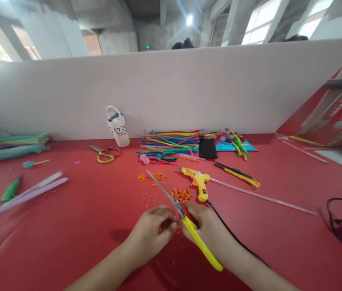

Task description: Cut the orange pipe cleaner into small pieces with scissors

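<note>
My right hand (209,226) is closed on a pair of yellow-handled scissors (203,246), whose metal blades point up and to the left over the table. Beside it, my left hand (154,228) is pinched, its fingertips close to the scissors' pivot; whatever sits between them is hidden or too small to name. Just beyond the hands lies a heap of short orange cut pieces (182,195). A smaller cluster of orange pieces (158,176) is farther back, and tiny orange scraps are scattered around the blades.
A yellow glue gun (199,182) with a clear glue stick and black cord lies right of the heap. Behind are colourful pipe cleaners (171,143), a black phone-like slab (207,148), other scissors (106,155) and a white cup (119,131). A utility knife (237,173) lies right.
</note>
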The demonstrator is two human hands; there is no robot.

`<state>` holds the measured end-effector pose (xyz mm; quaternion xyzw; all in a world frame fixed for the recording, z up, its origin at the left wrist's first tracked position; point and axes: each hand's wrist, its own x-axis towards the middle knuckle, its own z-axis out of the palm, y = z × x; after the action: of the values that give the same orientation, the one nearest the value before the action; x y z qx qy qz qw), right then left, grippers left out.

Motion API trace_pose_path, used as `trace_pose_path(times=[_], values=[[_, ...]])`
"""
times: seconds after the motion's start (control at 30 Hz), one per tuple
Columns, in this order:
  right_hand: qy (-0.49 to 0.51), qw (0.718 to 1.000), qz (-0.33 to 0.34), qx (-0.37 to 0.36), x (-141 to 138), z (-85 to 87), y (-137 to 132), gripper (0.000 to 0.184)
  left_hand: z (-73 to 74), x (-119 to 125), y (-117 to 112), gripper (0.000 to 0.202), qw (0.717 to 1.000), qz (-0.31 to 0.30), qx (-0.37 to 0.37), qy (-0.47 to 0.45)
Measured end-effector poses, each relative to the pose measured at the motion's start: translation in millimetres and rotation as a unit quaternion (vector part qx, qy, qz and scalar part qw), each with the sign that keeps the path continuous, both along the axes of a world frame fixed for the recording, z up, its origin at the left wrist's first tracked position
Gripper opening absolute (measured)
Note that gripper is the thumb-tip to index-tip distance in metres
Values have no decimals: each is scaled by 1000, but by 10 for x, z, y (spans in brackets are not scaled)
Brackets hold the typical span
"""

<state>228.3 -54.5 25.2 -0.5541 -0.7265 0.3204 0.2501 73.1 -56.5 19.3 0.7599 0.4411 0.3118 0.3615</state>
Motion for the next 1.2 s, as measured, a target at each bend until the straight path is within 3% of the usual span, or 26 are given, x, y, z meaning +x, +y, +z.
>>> trace_pose_path(times=[0.2, 0.33, 0.47, 0.73, 0.93, 1.07, 1.2], values=[[-51, 998, -36, 32, 77, 26, 65, 18, 14, -37, 37, 18, 999, -2, 43, 28], [-108, 986, -112, 53, 216, 49, 263, 4, -4, -148, 170, 19, 994, 34, 69, 80], [-146, 977, -139, 64, 325, 6, 451, 8, -1, -275, 286, 19, 985, 86, 84, 127], [-149, 977, -132, 71, 436, -70, 467, 14, 84, -427, 505, 17, 960, 88, 97, 245], [-150, 979, -113, 83, 419, -66, 395, 10, -18, -319, 836, 18, 949, 85, 92, 288], [-147, 980, -104, 80, 383, -72, 366, 5, -128, -220, 900, 18, 951, 93, 66, 286], [-146, 982, -99, 74, 356, -58, 347, 2, -126, -235, 854, 13, 968, 125, 31, 214]])
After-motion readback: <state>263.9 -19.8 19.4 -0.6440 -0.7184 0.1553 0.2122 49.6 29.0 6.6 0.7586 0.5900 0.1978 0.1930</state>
